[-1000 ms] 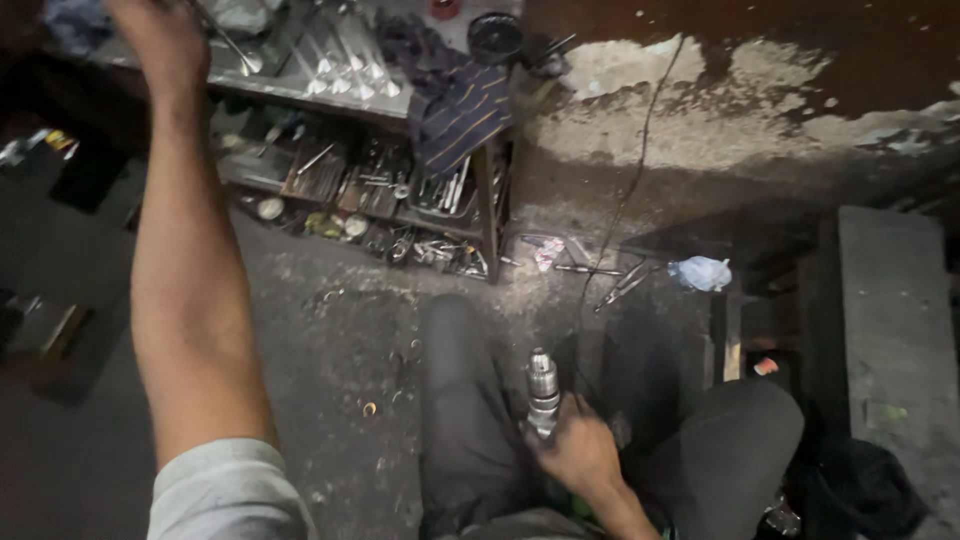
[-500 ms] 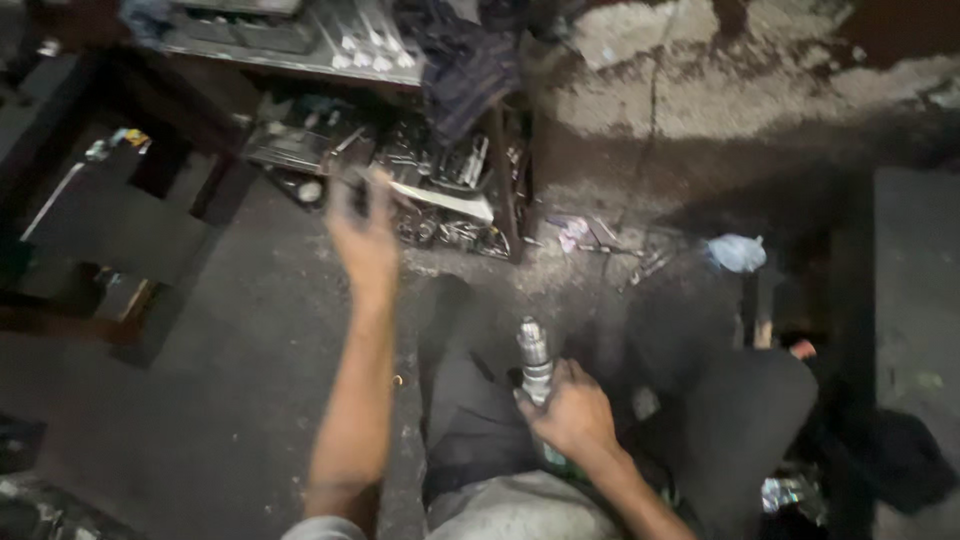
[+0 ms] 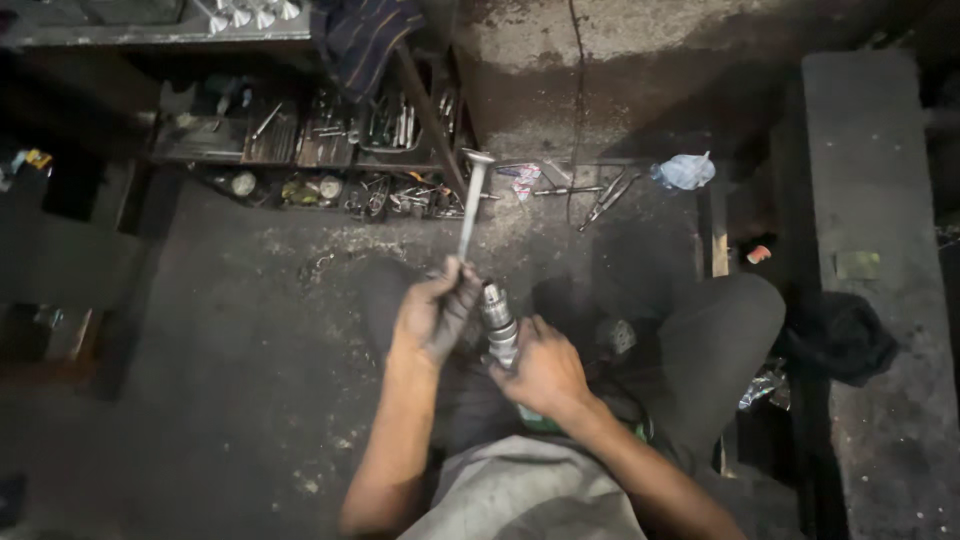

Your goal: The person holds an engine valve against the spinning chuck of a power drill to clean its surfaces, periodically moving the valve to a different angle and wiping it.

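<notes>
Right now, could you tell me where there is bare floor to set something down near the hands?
Bare floor lies beside the left hand, below the tool rack. Crowded: the rack and the scattered tools beyond the right hand.

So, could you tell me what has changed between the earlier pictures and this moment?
The left hand, which was stretched out to the tool shelf a second ago, has come back to the lap and now grips a long metal valve by its stem, disc end pointing away. The right hand has stayed closed around the drill, chuck up, on the lap. The shelf's tools and the dirty floor look unchanged.
</notes>
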